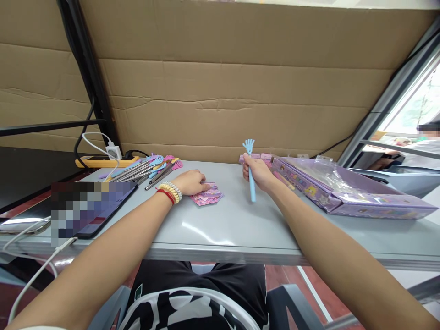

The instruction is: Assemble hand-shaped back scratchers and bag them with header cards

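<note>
My right hand [259, 172] is closed round a light blue back scratcher [252, 183] with a small hand-shaped head, held upright above the grey table. My left hand [190, 182] is on the tabletop with its fingers curled, gripping the edge of some pink printed cards [208, 196] that lie flat. Whether that is one folded card or a small stack, I cannot tell. Left of that hand lies a pile of back scratchers [147, 169] with metal rods and blue, pink and purple hand-shaped heads.
On the right stands a purple printed display box [343, 195] with clear plastic on it. A phone or tablet [103, 215] with a white cable lies at the left, near a yellow-edged power strip [99, 162]. Cardboard [240, 87] walls the back. Another person sits far right.
</note>
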